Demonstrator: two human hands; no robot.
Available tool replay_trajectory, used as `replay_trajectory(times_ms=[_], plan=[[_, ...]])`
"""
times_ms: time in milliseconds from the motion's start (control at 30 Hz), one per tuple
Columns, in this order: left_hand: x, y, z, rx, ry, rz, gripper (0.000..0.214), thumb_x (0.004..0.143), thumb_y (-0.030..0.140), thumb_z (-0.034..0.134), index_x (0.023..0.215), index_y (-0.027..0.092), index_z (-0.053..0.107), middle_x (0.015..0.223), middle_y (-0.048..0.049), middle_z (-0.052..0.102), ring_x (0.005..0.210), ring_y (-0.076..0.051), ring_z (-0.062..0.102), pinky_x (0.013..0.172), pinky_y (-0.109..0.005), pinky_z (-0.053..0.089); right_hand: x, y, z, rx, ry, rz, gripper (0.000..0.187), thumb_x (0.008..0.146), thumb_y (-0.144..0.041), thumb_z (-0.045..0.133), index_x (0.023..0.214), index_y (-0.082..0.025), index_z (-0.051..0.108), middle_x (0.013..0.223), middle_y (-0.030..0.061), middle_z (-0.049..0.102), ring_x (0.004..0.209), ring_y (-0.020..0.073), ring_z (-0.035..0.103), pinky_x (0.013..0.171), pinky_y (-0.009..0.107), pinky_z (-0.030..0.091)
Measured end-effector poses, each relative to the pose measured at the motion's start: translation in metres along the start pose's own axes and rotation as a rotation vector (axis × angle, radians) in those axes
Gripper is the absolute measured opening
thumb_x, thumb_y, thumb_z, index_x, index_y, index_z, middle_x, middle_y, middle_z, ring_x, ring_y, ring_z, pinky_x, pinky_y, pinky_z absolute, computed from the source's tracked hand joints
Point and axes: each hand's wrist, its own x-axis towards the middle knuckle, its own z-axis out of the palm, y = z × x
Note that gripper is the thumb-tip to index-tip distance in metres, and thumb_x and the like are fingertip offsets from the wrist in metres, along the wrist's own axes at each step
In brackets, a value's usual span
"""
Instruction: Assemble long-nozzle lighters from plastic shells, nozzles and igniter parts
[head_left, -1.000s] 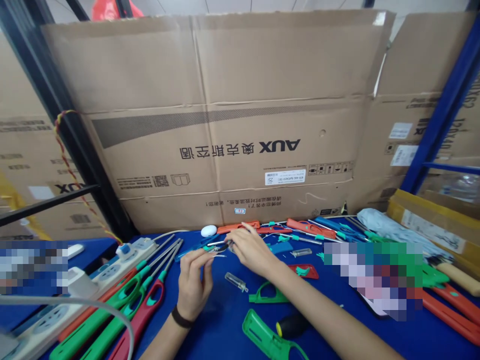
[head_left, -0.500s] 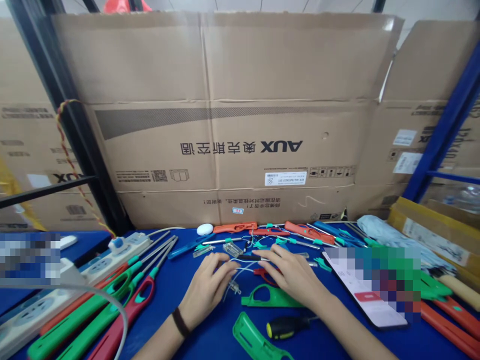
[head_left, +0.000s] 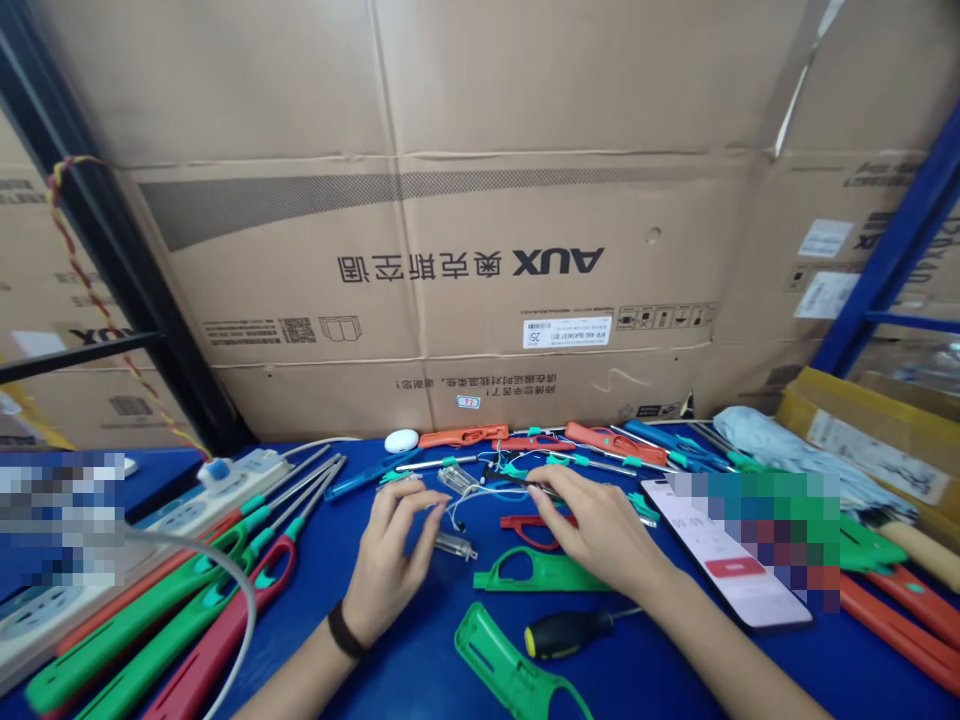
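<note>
Cardboard AUX air-conditioner cartons (head_left: pixel 465 250) stand behind a blue tabletop (head_left: pixel 420 640), their print inverted. Counted at the tabletop's left: four long-nozzle lighters (head_left: pixel 150 620), two green, one crimson, one orange-red, alongside one white power strip (head_left: pixel 225 485). At front centre lie two green lighter shells (head_left: pixel 540 572), with one red shell (head_left: pixel 532 530) just above them. One black-and-yellow screwdriver (head_left: pixel 566 633) lies near the right forearm (head_left: pixel 720 650). One smartphone (head_left: pixel 720 550) lies to the right, partly blurred out. The right hand (head_left: pixel 596 530) has its grip closed on one slender dark part (head_left: pixel 525 480), which sits at the fingertips, above the red shell. The left hand (head_left: pixel 390 560) has its grip apart, fingers curled, with nothing visibly held. Its fingertips are just beside thin white wires (head_left: pixel 457 510) and two clear plastic tubes (head_left: pixel 456 545). One black wristband (head_left: pixel 345 632) is on the left wrist.
</note>
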Motion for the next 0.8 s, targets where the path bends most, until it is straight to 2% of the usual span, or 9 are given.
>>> replay_trajectory(times_ms=[100, 200, 300, 400, 533, 667, 800], plan=[[0.000, -0.002, 0.002, 0.000, -0.049, 0.028, 0.013, 0.089, 0.015, 0.052, 0.099, 0.021, 0.057, 0.090, -0.0035, 0.062, 0.086, -0.017, 0.059, 0.079, -0.031, 0.047, -0.001, -0.002, 0.000, -0.001, 0.025, 0.005, 0.016, 0.092, -0.025, 0.040, 0.098, -0.024, 0.055, 0.091, -0.0012, 0.069, 0.073, 0.0170, 0.067, 0.058, 0.026, 0.045], [0.000, -0.004, 0.004, -0.011, -0.090, 0.078, 0.013, 0.090, 0.015, 0.051, 0.100, 0.021, 0.057, 0.089, -0.0014, 0.067, 0.082, -0.016, 0.062, 0.086, -0.034, 0.045, -0.002, -0.005, 0.000, 0.010, 0.048, 0.002, 0.015, 0.091, -0.026, 0.041, 0.093, -0.023, 0.055, 0.081, -0.0012, 0.069, 0.062, 0.0154, 0.065, 0.053, 0.025, 0.042], [0.000, -0.005, 0.003, -0.010, -0.140, 0.076, 0.015, 0.092, 0.017, 0.049, 0.104, 0.021, 0.056, 0.091, -0.0014, 0.069, 0.083, -0.016, 0.063, 0.092, -0.037, 0.042, -0.002, -0.006, 0.000, 0.046, 0.044, -0.043, 0.015, 0.092, -0.030, 0.044, 0.095, -0.024, 0.057, 0.087, -0.0012, 0.069, 0.070, 0.0142, 0.066, 0.057, 0.024, 0.043], [0.000, -0.002, 0.000, -0.015, -0.267, 0.034, 0.026, 0.090, 0.025, 0.052, 0.116, 0.022, 0.052, 0.093, -0.0025, 0.068, 0.086, -0.018, 0.063, 0.096, -0.042, 0.039, -0.002, -0.006, 0.001, 0.046, 0.040, -0.101, 0.015, 0.093, -0.030, 0.045, 0.098, -0.025, 0.058, 0.091, -0.0008, 0.069, 0.078, 0.0140, 0.066, 0.062, 0.023, 0.045], [0.000, 0.001, -0.003, -0.027, -0.397, 0.019, 0.048, 0.083, 0.037, 0.059, 0.126, 0.022, 0.044, 0.108, -0.0066, 0.065, 0.104, -0.025, 0.058, 0.102, -0.050, 0.032, -0.003, -0.006, 0.003, 0.067, 0.164, -0.122, 0.014, 0.094, -0.026, 0.045, 0.098, -0.021, 0.058, 0.085, 0.0003, 0.069, 0.075, 0.0137, 0.067, 0.061, 0.022, 0.045], [-0.001, 0.003, -0.001, -0.008, -0.384, 0.014, 0.055, 0.078, 0.040, 0.064, 0.126, 0.022, 0.043, 0.118, -0.0097, 0.060, 0.112, -0.028, 0.054, 0.102, -0.052, 0.032, -0.004, -0.010, 0.004, 0.101, 0.309, -0.143, 0.014, 0.093, -0.027, 0.047, 0.094, -0.019, 0.058, 0.078, 0.0005, 0.069, 0.069, 0.0127, 0.067, 0.059, 0.022, 0.046], [-0.001, 0.007, 0.002, -0.012, -0.325, 0.020, 0.058, 0.076, 0.042, 0.066, 0.126, 0.022, 0.043, 0.119, -0.0111, 0.059, 0.114, -0.029, 0.051, 0.099, -0.049, 0.037, -0.007, -0.016, 0.005, 0.135, 0.302, -0.180, 0.014, 0.093, -0.026, 0.046, 0.095, -0.020, 0.059, 0.079, 0.0007, 0.069, 0.069, 0.0120, 0.066, 0.061, 0.022, 0.048]])
